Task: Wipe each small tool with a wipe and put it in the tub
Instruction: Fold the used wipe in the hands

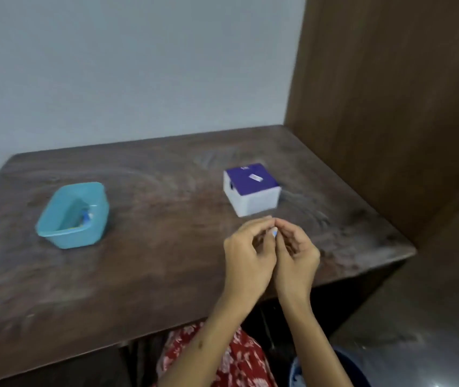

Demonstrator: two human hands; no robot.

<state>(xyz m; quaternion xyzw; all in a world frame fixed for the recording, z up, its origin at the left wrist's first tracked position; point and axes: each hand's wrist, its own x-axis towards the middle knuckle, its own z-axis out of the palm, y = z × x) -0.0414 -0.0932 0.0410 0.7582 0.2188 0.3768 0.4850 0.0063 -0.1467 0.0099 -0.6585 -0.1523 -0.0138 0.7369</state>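
My left hand (pixel 247 255) and my right hand (pixel 296 252) meet over the right half of the table, fingers curled, and both pinch a small white-and-blue thing (pixel 274 231) between their fingertips. It is too small and blurred to tell whether it is a wipe packet or a tool. A teal plastic tub (pixel 55 236) stands on the left of the table with a few small white and blue items (pixel 86 217) inside. A white box with a purple top (pixel 252 188) sits just beyond my hands.
The dark wooden table (pixel 166 275) runs back to a pale wall. A brown wooden panel (pixel 390 107) rises along its right side. Below the front edge are my red floral clothing and a blue bin (pixel 334 370).
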